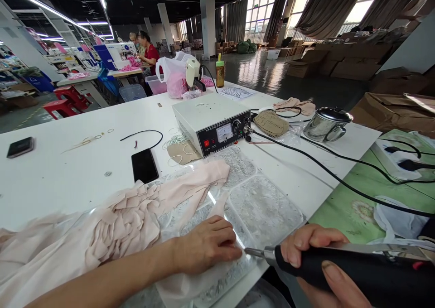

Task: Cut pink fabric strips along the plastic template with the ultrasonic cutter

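My left hand (210, 245) presses down on a piece of beige fabric (190, 285), its fingers curled together at the cloth's edge. Under the cloth is a clear plastic sheet or tray (268, 204), scratched and showing rounded panels. In my right hand (316, 253) is a black handheld ultrasonic welding gun (367, 271), gripped around its body. Its thin metal tip points left and reaches the fabric beside my left fingertips; whether it touches cannot be made out. More beige fabric (125, 226), layered and ruffled, lies heaped to the left of my forearm.
A white control box (210, 117) stands mid-table, a black cable (322, 174) running right from it. Around it are a dark phone (145, 165), scissors (86, 140), a lidded metal cup (326, 124) and a bottle (220, 74). A person in red (149, 54) sits at a sewing machine beyond.
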The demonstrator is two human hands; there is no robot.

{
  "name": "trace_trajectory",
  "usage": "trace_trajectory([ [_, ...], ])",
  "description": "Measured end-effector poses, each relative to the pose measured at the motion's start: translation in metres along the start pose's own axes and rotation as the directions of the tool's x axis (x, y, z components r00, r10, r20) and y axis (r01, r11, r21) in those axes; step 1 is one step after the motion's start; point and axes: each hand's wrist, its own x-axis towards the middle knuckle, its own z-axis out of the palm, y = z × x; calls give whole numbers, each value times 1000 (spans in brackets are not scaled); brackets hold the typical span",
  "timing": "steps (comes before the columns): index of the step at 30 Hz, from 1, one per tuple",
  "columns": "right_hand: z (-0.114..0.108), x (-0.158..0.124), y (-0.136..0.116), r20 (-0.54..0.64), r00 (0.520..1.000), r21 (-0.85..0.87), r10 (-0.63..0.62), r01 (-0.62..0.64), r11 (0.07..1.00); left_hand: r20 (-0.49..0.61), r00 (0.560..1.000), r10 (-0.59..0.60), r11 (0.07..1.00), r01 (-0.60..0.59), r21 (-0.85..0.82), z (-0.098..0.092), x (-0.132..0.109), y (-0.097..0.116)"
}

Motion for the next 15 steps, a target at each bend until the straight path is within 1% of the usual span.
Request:
trace_trajectory([
  [3, 4, -1, -4, -52, 999, -17, -9, 8, 1000, 4, 1000, -10, 1000, 10, 20, 1, 0, 0],
  [5, 4, -2, -6, -64, 998, -31, -2, 0, 1000, 0, 1000, -6, 1000, 6, 29, 2, 0, 0],
  [10, -3, -7, -1, -1, 999, 3, 41, -41, 999, -18, 1000, 0, 1000, 0, 24, 2, 0, 0],
  [15, -3, -5, 1, 63, 998, 4, 14, -14, 1000, -3, 1000, 2, 1000, -2, 2, 3, 0, -1],
])
